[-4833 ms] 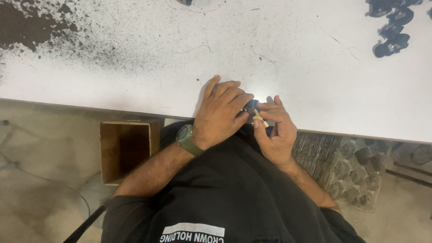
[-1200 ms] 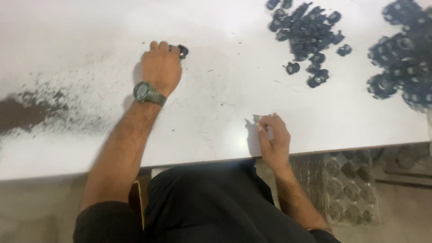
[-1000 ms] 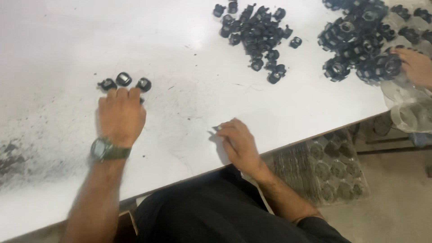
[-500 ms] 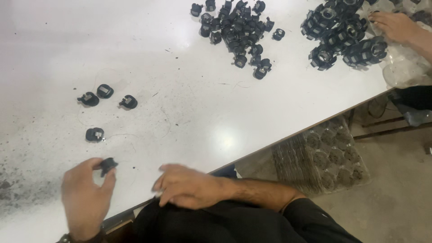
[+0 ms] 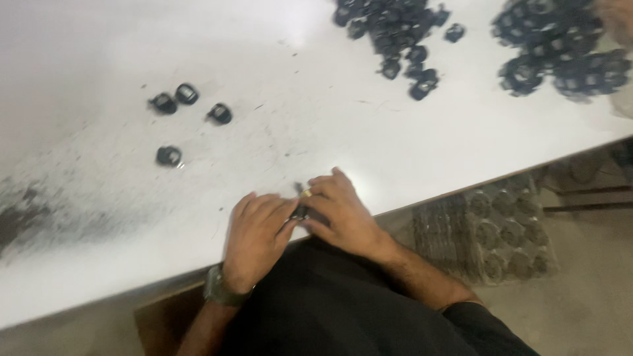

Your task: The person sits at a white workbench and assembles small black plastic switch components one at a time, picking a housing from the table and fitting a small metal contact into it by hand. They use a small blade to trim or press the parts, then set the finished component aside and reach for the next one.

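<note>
Both my hands meet at the near edge of the white table (image 5: 316,132). My left hand (image 5: 256,238), with a green wristwatch, and my right hand (image 5: 339,212) pinch a small black part with a brass-coloured tip (image 5: 302,200) between their fingers. Most of that part is hidden by the fingers. Several loose small black parts (image 5: 186,93) lie on the table to the upper left of my hands.
Two heaps of black parts lie at the far side, one in the middle (image 5: 394,33) and one on the right (image 5: 557,56). Dark dust (image 5: 20,221) marks the table's left. A clear moulded tray (image 5: 491,234) lies on the floor to the right. Another person's hand (image 5: 616,14) shows top right.
My left hand has brought a black part in from the left, and both hands have come together at the table edge. The view has shifted slightly.
</note>
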